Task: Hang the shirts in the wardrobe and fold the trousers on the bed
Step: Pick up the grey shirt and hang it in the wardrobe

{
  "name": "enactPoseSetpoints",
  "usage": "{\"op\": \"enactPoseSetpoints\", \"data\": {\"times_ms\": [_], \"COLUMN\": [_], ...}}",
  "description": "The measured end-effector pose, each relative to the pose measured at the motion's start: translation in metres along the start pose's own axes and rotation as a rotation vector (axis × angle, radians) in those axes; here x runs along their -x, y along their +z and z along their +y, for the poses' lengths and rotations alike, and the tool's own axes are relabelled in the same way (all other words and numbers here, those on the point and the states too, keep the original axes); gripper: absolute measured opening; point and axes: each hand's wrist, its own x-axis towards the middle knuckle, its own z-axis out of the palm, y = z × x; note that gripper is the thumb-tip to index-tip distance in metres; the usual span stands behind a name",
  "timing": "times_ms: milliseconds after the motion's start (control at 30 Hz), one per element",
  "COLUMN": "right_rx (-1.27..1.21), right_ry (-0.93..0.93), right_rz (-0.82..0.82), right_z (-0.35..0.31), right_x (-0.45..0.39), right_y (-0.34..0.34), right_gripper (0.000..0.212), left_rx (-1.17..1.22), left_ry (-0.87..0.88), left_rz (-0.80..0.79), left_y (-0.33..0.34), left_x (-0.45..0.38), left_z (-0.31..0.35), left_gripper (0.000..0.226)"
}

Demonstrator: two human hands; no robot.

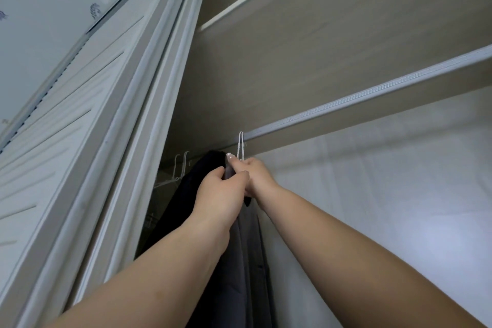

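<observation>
A grey shirt [246,255] hangs down from a white wire hanger [241,145] hooked over the wardrobe rail [359,100]. My left hand [218,194] pinches the shirt's collar fabric just under the hook. My right hand [255,174] grips the same collar area beside the hanger neck, fingers closed. A black garment [183,194] hangs directly left of the grey shirt, touching it. Both arms reach up into the wardrobe.
White empty hangers [179,168] hang further left on the rail, partly behind the sliding door frame [149,114]. A shelf underside [306,42] sits above the rail. The pale back wall [386,194] lies to the right.
</observation>
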Motion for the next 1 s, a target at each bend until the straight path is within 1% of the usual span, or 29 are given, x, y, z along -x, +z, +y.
{"op": "enactPoseSetpoints", "data": {"times_ms": [67,100,133,167,267,400,567,633,767,933,1000], "right_rx": [-0.054,-0.095,-0.117,-0.109,-0.058,-0.028,-0.069,-0.103,-0.176,-0.279,-0.324], "right_ry": [-0.059,-0.070,-0.067,-0.059,-0.056,-0.051,-0.063,-0.074,-0.095,-0.096,-0.098], "right_rz": [-0.006,-0.012,-0.018,-0.024,-0.054,-0.073,-0.119,-0.154,-0.251,-0.368,-0.442], "right_z": [-0.006,-0.010,-0.013,-0.016,-0.026,-0.038,-0.049,-0.052,-0.058,-0.074,-0.082], "right_x": [0.014,0.022,0.031,0.041,0.068,0.100,0.133,0.149,0.187,0.233,0.254], "right_y": [-0.012,-0.020,-0.027,-0.035,-0.061,-0.095,-0.122,-0.126,-0.121,-0.105,-0.094], "right_gripper": [0.042,0.035,0.028,0.026,0.031,0.037,0.035,0.034,0.030,0.028,0.025], "left_rx": [-0.003,-0.008,-0.015,-0.016,-0.010,0.026,0.004,0.017,-0.008,-0.161,-0.217], "left_ry": [0.032,0.052,0.071,0.090,0.121,0.099,0.079,0.062,0.028,0.002,-0.026], "left_rz": [-0.001,0.001,0.004,0.008,0.009,-0.004,-0.004,-0.018,0.022,0.087,0.128], "left_y": [0.000,0.000,-0.001,-0.001,-0.002,-0.007,-0.010,-0.015,-0.032,-0.071,-0.093], "left_x": [0.000,0.001,0.002,0.004,0.011,0.025,0.053,0.068,0.112,0.174,0.202], "left_z": [0.002,0.003,0.003,0.004,0.005,0.005,0.018,0.028,0.047,0.077,0.090], "left_gripper": [0.054,0.057,0.058,0.058,0.055,0.053,0.047,0.043,0.033,0.027,0.026]}}
